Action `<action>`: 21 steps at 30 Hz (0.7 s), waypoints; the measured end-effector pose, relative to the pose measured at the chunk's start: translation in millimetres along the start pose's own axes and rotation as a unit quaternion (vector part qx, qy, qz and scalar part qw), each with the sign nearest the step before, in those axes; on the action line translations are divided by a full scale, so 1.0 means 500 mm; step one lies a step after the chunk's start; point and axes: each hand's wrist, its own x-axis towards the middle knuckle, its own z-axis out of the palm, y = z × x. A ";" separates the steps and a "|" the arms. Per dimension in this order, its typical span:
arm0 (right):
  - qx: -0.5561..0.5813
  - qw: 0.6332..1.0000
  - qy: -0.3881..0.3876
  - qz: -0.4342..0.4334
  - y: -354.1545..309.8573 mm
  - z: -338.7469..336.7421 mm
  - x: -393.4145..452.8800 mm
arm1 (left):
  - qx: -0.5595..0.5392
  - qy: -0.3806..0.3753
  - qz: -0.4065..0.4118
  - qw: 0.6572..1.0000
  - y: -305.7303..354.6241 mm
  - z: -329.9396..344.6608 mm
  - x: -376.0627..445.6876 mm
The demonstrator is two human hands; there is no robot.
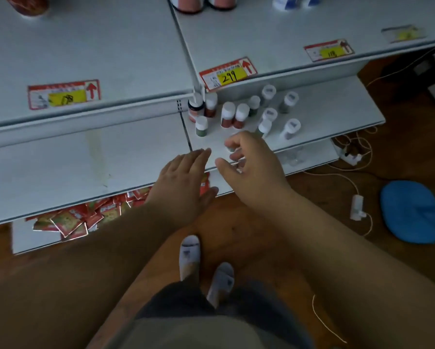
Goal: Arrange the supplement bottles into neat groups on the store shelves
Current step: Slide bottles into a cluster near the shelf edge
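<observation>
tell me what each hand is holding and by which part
The left hand is flat and holds nothing. The right hand curls over a small bottle at its top; the hand hides most of it, so a firm grip cannot be told.

A shop: white metal shelves (110, 46) carry red-and-yellow price tags (228, 73) on their front edges, with supplement bottles (227, 114) on a lower shelf.
</observation>
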 end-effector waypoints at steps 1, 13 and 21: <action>0.004 1.000 -0.001 0.013 0.023 0.005 0.004 | 0.000 -0.001 -0.005 1.000 0.000 0.016 0.016; 0.028 0.990 -0.055 0.124 0.414 0.165 0.151 | -0.016 -0.036 -0.091 0.995 -0.040 0.302 0.216; 0.067 0.987 0.081 0.119 0.569 0.278 0.355 | -0.015 -0.016 -0.112 0.993 -0.088 0.427 0.338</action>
